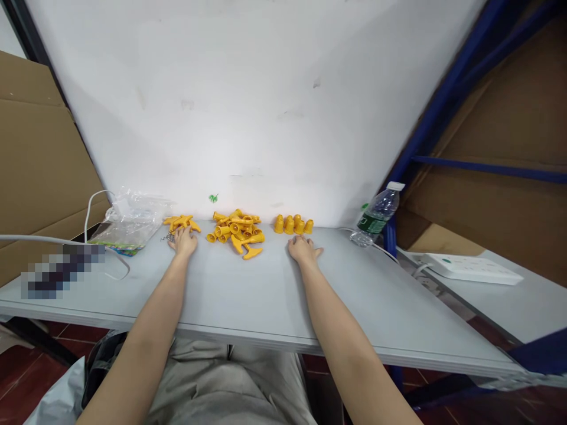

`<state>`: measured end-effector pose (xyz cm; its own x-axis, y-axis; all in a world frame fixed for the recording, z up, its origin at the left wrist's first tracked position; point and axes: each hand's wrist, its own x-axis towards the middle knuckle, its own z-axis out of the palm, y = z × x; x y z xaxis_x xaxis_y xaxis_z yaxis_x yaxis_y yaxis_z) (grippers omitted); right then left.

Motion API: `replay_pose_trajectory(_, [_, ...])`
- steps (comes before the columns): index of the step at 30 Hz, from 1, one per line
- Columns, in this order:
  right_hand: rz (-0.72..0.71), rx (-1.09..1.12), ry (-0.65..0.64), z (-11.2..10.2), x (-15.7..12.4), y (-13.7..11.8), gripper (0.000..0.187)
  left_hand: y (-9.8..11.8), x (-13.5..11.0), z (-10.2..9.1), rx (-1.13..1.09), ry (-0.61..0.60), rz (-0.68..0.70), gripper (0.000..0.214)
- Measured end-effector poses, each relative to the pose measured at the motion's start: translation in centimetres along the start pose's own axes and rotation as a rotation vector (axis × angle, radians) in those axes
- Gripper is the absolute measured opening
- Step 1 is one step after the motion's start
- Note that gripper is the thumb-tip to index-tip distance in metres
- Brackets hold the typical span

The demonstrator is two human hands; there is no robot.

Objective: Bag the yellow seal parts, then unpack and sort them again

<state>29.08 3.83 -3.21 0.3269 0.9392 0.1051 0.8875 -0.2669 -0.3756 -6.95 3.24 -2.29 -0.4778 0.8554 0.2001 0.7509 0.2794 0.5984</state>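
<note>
My left hand (184, 242) rests at the front of a small group of yellow T-shaped plastic handles (179, 221). Its fingers are spread, and the fingertips reach the handles' near edge. Small metal pieces (167, 236), too tiny to name, lie just beside it. My right hand (303, 249) lies on the tabletop, fingers apart, in front of several yellow plastic cups (289, 224) standing in a cluster. Between both hands is a heap of yellow plastic parts (234, 227), hollow cone-like pieces and T-shaped handles mixed together. Neither hand appears to hold anything.
A clear plastic bag (137, 215) and a white cable (48, 238) lie at the left of the grey table (248, 301). On the right a water bottle (378, 213) leans by a blue metal post. A white power strip (472, 268) sits on the neighbouring surface. A white panel (266, 118) rises behind.
</note>
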Motion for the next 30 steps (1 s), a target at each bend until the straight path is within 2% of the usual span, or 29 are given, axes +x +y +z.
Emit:
replay_pose_trajectory(4, [-0.068, 0.016, 0.068, -0.1, -0.4, -0.3, 0.036, -0.1, 0.1, 0.3, 0.071, -0.002, 0.002, 0.051])
replay_pose_trajectory(8, [-0.197, 0.047, 0.164, -0.7, -0.9, -2.1, 0.03, 0.0, 0.0, 0.4, 0.106, 0.018, -0.011, 0.05])
replay_pose_trajectory(11, [-0.437, 0.102, 0.174, -1.0, -1.6, -3.9, 0.031, 0.0, 0.0, 0.5, 0.109, 0.032, -0.011, 0.046])
replay_pose_trajectory(13, [-0.614, 0.111, 0.115, -0.9, -2.3, -5.1, 0.034, 0.0, 0.0, 0.5, 0.103, 0.042, -0.005, 0.042])
replay_pose_trajectory(15, [-0.713, 0.072, 0.044, -0.5, -3.1, -5.9, 0.038, 0.1, -0.1, 0.5, 0.091, 0.061, 0.001, 0.038])
replay_pose_trajectory(18, [-0.707, -0.005, -0.019, 0.1, -3.8, -6.5, 0.045, 0.4, -0.4, 0.3, 0.071, 0.12, 0.014, 0.037])
replay_pose_trajectory(22, [-0.681, -0.036, -0.057, 0.1, -3.9, -6.7, 0.045, 0.9, -1.0, 0.1, 0.055, 0.218, 0.082, 0.039])
replay_pose_trajectory(27, [-0.666, -0.068, -0.068, 0.0, -3.4, -6.3, 0.039, 2.3, -2.3, -0.1, 0.017, 0.29, 0.289, 0.039])
replay_pose_trajectory(30, [-0.665, -0.008, -0.122, 0.5, -3.0, -5.9, 0.038, 3.9, -3.7, -0.3, -0.007, 0.263, 0.437, 0.041])
